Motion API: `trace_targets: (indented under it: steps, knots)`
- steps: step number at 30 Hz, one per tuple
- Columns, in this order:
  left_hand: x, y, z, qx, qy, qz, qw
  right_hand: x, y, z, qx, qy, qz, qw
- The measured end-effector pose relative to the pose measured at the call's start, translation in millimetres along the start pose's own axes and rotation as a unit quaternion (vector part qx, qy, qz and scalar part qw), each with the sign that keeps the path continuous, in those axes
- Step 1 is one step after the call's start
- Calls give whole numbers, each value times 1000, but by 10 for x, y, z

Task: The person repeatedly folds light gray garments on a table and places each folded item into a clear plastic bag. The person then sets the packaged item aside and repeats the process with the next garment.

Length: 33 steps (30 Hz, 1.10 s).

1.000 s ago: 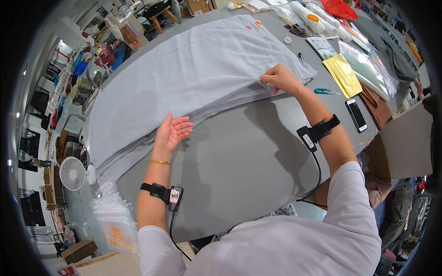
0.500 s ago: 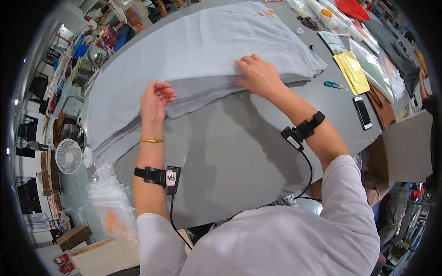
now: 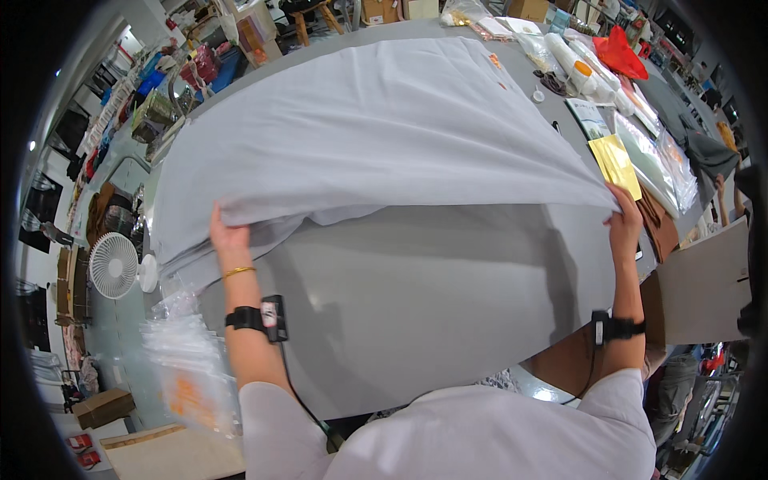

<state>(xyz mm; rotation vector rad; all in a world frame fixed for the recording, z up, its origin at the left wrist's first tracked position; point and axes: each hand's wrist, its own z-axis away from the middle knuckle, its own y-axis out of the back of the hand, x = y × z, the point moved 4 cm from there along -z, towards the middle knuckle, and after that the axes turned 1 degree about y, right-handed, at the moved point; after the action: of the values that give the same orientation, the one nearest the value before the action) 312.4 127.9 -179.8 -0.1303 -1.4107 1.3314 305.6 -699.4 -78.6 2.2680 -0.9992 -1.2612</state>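
Note:
A large sheet of light grey fabric (image 3: 360, 136) covers the far part of the grey table, its top layer stretched out with pull creases running to the right. My right hand (image 3: 626, 218) is closed on the near right corner, drawn out into a point. At the left, my left hand (image 3: 230, 234) grips the near edge of the same layer; its fingers are partly hidden and slightly blurred. Lower fabric layers show under the edge between my hands, nearer the left. Small orange marks (image 3: 494, 61) sit at the fabric's far right corner.
Beyond my right hand lie a yellow packet (image 3: 614, 164), clear plastic bags (image 3: 646, 172) and brown cloth (image 3: 661, 232). White rolls (image 3: 572, 64) and a red bag (image 3: 620, 54) lie farther back. Plastic bags (image 3: 188, 364) hang at the table's left edge, near a white fan (image 3: 114, 266).
My right hand has moved right and toward me, pulling the fabric's corner out over the table. My left hand has shifted left and down and now grips the edge.

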Motion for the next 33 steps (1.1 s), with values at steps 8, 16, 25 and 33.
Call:
trace_targets:
  steps: [8,16,25,33]
  knots:
    - [1550,1092,-273,190,-222,-169,941,1070,821,254,133,-184,-147,963]
    - [1010,-1278,1115,-121,-504,-537,666,-2196,-1825,-1374,-180,285,-97,937]
    - [312,-1877,2397,-232,-613,-517,551,-4374,-2691,-905,-355,400,-198,822]
    - [-1156,-822,2708,-430,-416,-711,368,-3691,-502,-1727,-121,208,-276,930]
